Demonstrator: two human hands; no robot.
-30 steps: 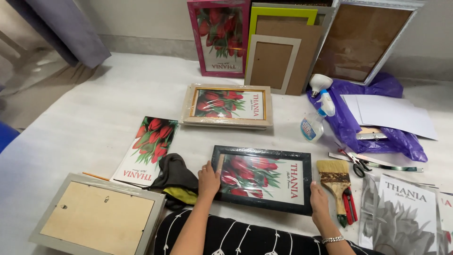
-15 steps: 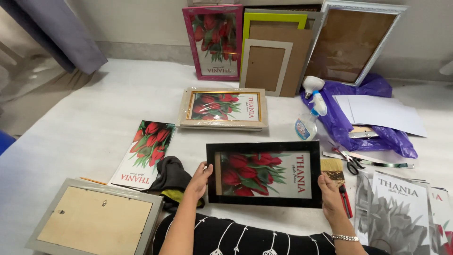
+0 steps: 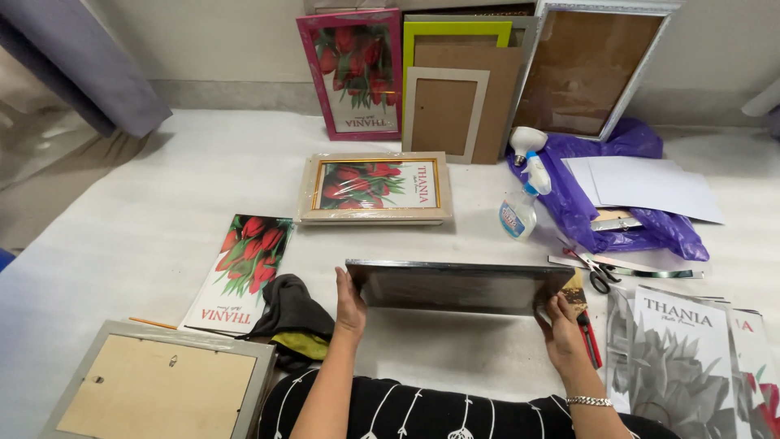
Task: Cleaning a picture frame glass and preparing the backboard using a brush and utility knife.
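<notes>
Black picture frame [image 3: 459, 286] is tipped up nearly edge-on just in front of the wrapped tulip frame [image 3: 375, 188]. From my feed, left hand [image 3: 349, 305] is clamped on its left edge, right hand [image 3: 562, 329] grips the right edge. Scissors [image 3: 597, 272] lie just right of it.

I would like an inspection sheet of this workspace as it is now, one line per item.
Surface: pale floor covering, partly bare.
Job's things: dark picture frame, tilted up off the floor, held at both ends.
Clutter: wrapped tulip frame, tulip print, spray bottle, scissors, purple bag, dark cloth.
Grippers: left hand and right hand each grip the frame.
Cables: nothing seen.
Surroundings: frames lean on the wall.
</notes>
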